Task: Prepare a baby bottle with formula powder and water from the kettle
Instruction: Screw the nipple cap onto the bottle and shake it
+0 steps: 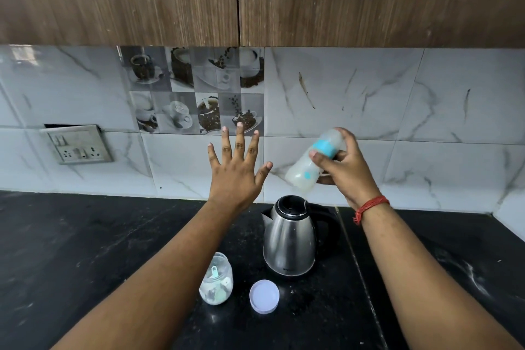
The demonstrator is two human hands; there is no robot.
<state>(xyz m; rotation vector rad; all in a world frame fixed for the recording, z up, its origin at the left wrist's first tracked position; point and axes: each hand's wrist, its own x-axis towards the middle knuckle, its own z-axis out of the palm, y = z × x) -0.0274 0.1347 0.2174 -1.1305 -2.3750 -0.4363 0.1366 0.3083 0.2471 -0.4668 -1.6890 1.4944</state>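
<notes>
Above the kettle (289, 239), the right hand (345, 170) grips the tilted, blurred baby bottle (314, 162); the left hand (237, 170) is spread wide and holds nothing. This looks like shaking to mix, so a firm grip at the collar seems wise.

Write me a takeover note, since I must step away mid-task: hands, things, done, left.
Left hand: open, fingers spread, raised, holding nothing.
Right hand: grips the capped baby bottle, tilted, cloudy white inside.
Kettle stands on the counter; the formula jar is open with a scoop inside, its lid beside it.
Done: apparently filled and capped.
Left: probably finish mixing, close the jar.
</notes>
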